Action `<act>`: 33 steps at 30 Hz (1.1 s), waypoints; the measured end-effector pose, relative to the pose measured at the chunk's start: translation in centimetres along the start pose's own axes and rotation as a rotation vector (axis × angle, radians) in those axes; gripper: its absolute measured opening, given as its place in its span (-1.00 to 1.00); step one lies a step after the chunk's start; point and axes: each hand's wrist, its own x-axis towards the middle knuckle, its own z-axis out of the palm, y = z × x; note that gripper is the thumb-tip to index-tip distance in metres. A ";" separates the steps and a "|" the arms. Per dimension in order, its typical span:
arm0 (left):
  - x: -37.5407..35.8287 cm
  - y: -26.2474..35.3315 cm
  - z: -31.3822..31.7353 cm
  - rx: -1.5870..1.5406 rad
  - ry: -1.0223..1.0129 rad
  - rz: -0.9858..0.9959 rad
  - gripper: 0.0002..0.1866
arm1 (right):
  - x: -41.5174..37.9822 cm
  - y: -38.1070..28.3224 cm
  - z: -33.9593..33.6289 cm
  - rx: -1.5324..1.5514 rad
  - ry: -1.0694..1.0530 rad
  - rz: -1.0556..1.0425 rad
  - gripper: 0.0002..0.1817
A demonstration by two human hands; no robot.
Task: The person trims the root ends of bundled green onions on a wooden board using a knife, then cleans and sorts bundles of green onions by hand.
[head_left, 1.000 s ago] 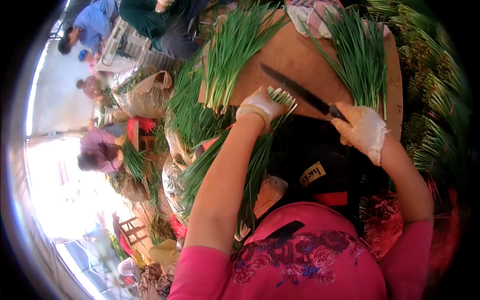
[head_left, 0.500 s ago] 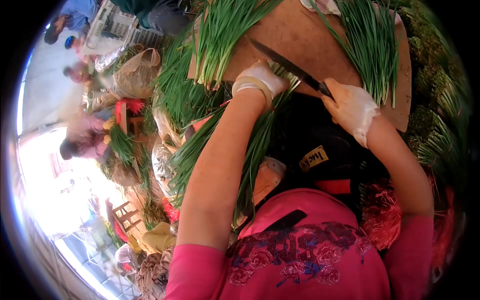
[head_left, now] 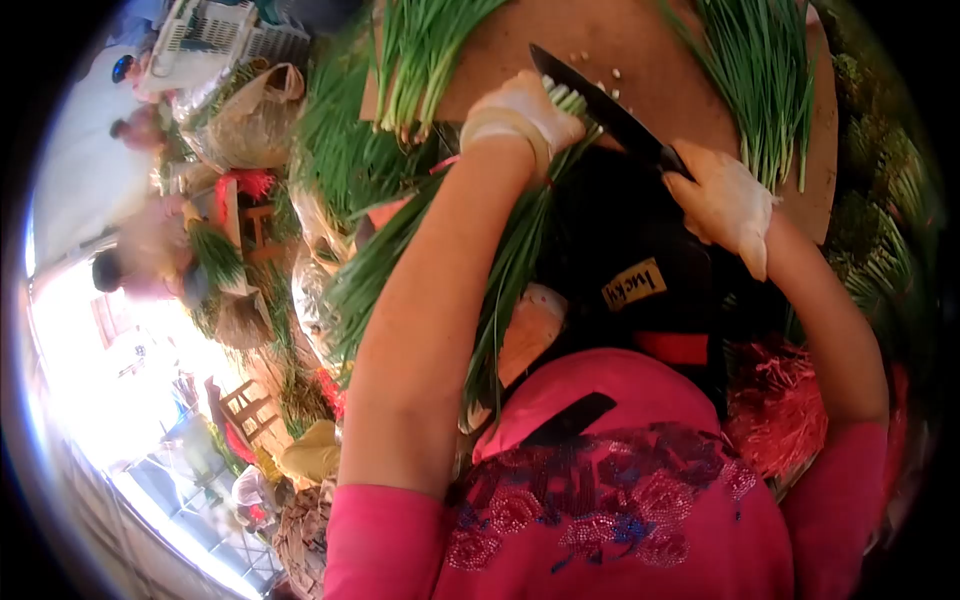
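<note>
My left hand, in a whitish glove, is closed round a bunch of garlic chives. The pale cut ends stick out past my fingers, and the long leaves hang down beside my forearm. In my right hand, also gloved, is the dark handle of a long knife. Its blade lies right beside the stem ends. Beyond both hands is a brown board, with small white stem pieces scattered near the blade. One bunch of chives lies at its left, another bunch at its right.
Loose chives are heaped left of the board. Red plastic strands lie by my right elbow, and more greens fill the right side. At the left are a plastic bag, a wooden chair and a co-worker holding chives.
The knife and both hands have shifted slightly up in view, my right hand also to the right. White stem pieces now show on the board, and the bunch's ends look trimmed even.
</note>
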 end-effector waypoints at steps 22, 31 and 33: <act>-3.1 -0.3 -1.2 -0.002 -0.011 0.003 0.12 | 6.9 -2.4 1.6 0.142 0.008 -0.137 -0.84; 0.4 -11.1 2.7 -0.501 -0.282 0.136 0.21 | 4.7 0.7 -4.8 -0.033 0.230 -0.067 -0.79; 0.5 -11.0 2.8 -0.587 -0.327 0.170 0.18 | 5.9 1.4 -4.5 -0.221 0.291 -0.111 -0.76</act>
